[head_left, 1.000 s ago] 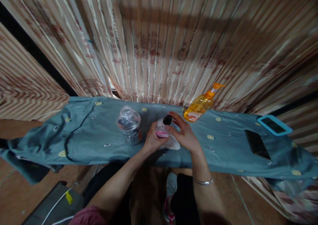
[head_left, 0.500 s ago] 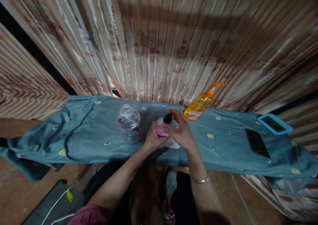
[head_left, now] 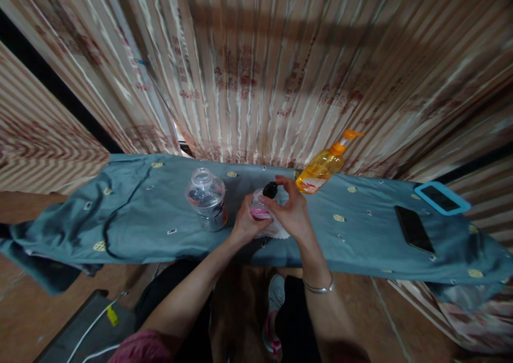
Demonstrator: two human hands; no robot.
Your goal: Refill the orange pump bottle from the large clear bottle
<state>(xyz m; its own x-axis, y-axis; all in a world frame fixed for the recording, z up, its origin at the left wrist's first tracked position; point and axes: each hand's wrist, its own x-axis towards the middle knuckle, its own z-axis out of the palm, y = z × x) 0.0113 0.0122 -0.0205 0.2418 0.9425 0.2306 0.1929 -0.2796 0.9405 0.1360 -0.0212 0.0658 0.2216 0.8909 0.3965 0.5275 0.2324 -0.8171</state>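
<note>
A small clear bottle with a pink band [head_left: 260, 212] and a black top [head_left: 270, 190] stands at the middle of the cloth-covered surface. My left hand [head_left: 244, 223] is closed round the bottle's lower left side. Thumb and forefinger of my right hand [head_left: 295, 213] curl about the black top; their exact contact is partly hidden. Under the bottle lies a white cloth [head_left: 279, 232]. To the left is a clear plastic cup with a domed lid [head_left: 206, 201]. Behind my right hand, a pump bottle of orange liquid [head_left: 321, 168] appears tilted in the wide view.
A blue-green patterned cloth [head_left: 136, 213] covers the long narrow surface. Toward its right end lie a black phone [head_left: 414, 229] and a blue-framed tablet [head_left: 441, 198]. A striped curtain [head_left: 248, 85] hangs behind. White cables [head_left: 94, 323] cross a dark object at lower left.
My right thumb has shifted slightly up and left against the black top, which leans a little differently. My left hand keeps its hold, and the other things stay put.
</note>
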